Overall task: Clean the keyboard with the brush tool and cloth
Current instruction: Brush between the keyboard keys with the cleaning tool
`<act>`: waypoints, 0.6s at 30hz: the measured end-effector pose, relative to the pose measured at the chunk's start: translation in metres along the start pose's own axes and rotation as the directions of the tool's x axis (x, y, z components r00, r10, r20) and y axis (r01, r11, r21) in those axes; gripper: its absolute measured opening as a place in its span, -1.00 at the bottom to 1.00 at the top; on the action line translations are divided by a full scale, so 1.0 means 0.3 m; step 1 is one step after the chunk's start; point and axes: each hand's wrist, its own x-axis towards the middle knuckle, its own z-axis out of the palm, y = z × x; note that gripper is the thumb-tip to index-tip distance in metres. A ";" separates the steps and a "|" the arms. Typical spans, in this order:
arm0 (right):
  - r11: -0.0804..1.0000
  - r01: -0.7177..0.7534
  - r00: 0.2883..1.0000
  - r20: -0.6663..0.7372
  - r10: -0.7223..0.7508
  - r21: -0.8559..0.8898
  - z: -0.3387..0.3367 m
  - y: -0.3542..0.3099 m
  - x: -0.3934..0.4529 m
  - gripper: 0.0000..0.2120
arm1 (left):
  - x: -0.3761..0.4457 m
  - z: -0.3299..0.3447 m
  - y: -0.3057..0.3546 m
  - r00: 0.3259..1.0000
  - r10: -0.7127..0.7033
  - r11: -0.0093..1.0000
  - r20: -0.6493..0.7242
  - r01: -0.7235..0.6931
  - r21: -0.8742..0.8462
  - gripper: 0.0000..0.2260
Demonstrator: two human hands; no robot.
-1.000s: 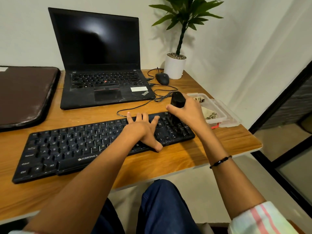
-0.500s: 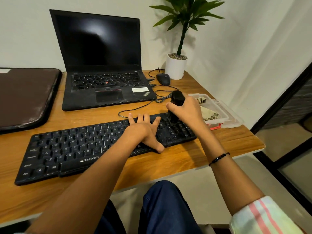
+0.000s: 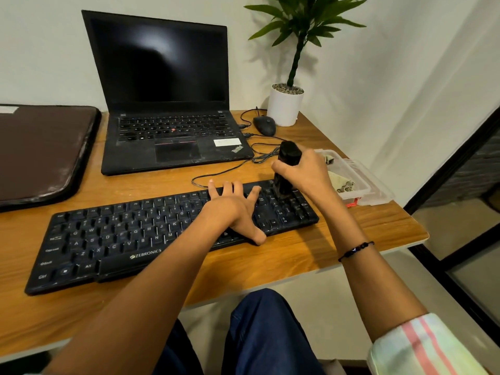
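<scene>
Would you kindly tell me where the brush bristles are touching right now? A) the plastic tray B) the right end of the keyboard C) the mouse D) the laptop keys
B: the right hand holds the brush upright with its bristles on the keyboard's right-end keys.

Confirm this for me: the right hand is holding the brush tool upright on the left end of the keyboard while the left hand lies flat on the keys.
One thing is wrong: the brush tool stands on the right end of the keyboard, over the number pad, not the left end. The head view shows it. The rest holds: the right hand grips it upright and the left hand lies flat on the keys.
</scene>
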 end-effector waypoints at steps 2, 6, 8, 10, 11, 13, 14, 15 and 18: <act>0.999 -0.054 0.996 0.068 0.054 -0.010 0.001 -0.004 -0.006 -0.78 | -0.001 0.001 -0.002 1.000 0.000 1.000 -0.002 0.000 0.000 0.06; 0.996 -0.087 0.989 0.114 0.090 -0.026 -0.010 -0.011 0.012 -0.78 | 0.000 0.001 0.000 1.000 0.001 1.000 -0.002 -0.001 0.004 0.06; 0.999 -0.028 0.994 0.106 0.030 -0.027 0.015 -0.001 0.010 -0.75 | 0.002 0.002 -0.001 1.000 0.002 1.000 -0.002 -0.002 0.001 0.06; 0.997 0.042 0.998 0.046 -0.039 -0.070 0.031 0.001 0.011 -0.72 | 0.000 0.002 -0.003 1.000 0.001 1.000 -0.004 -0.001 -0.001 0.06; 0.993 0.081 0.997 0.005 -0.081 -0.084 0.031 0.001 0.013 -0.71 | -0.001 0.002 -0.003 1.000 0.003 1.000 -0.004 -0.003 -0.001 0.06; 0.988 0.150 0.986 -0.065 -0.152 -0.037 0.031 -0.007 0.016 -0.70 | 0.001 0.003 -0.002 1.000 0.003 1.000 -0.009 -0.002 0.004 0.06; 0.986 0.165 0.983 -0.087 -0.164 0.001 0.033 -0.012 0.013 -0.71 | 0.000 0.004 -0.002 1.000 0.001 1.000 -0.009 -0.001 0.008 0.06; 0.986 0.166 0.982 -0.097 -0.163 0.021 0.039 -0.013 0.011 -0.72 | -0.001 0.004 -0.001 1.000 0.001 1.000 -0.009 -0.001 0.010 0.06; 0.998 0.057 0.998 0.005 -0.057 -0.033 0.038 -0.011 0.023 -0.75 | 0.001 0.003 -0.001 1.000 0.002 1.000 -0.007 -0.002 0.011 0.06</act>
